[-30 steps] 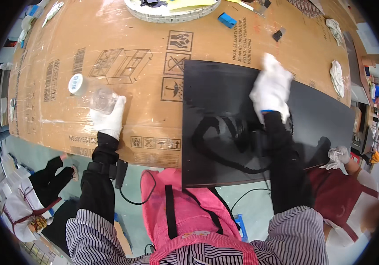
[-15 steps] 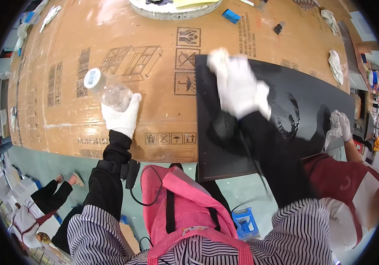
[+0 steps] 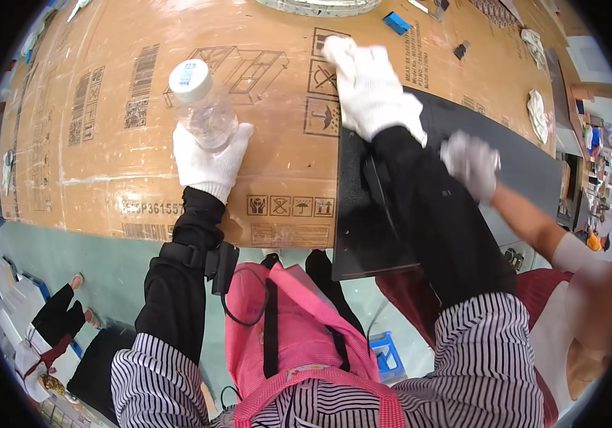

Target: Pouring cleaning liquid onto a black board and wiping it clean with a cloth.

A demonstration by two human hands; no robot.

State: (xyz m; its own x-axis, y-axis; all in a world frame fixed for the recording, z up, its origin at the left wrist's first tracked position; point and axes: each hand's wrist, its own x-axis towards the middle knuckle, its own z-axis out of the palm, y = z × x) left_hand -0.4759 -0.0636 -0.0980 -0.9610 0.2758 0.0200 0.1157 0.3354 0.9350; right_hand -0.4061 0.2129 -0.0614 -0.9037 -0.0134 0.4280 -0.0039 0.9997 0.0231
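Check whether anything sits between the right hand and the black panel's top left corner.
Nothing visible does: the right hand already rests across the black panel at that corner. A co-worker's gloved hand lies on the panel further right, apart from it.

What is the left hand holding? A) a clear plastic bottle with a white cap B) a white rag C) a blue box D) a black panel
A: the left hand, in a white glove, wraps around a clear plastic bottle with a white cap, standing on the brown cardboard sheet.
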